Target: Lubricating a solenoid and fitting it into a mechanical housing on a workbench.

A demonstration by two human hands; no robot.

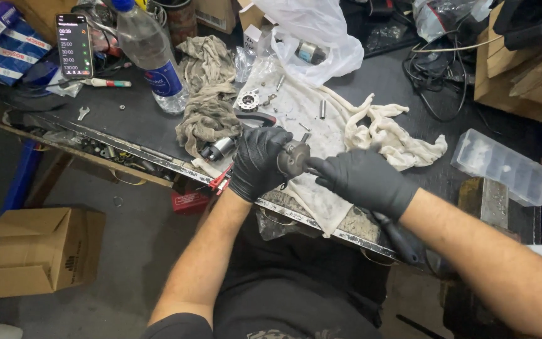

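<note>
Over the bench's near edge, the left hand (257, 162), in a matte black glove, wraps tightly round a small rounded grey metal part (292, 157). The right hand (362, 179) (gloved alike) pinches that part's side. Beneath lies a stained white cloth (321, 135); behind, a crumpled grey rag (207, 94), then a clear ribbed plastic bottle (152, 53).

Hidden or cut off: workbench view
Round metal part (293, 157) mostly covered by gloved left hand (257, 162); right hand (362, 179) hides its tool tip; wooden crate (525, 69) cropped at edge.
</note>
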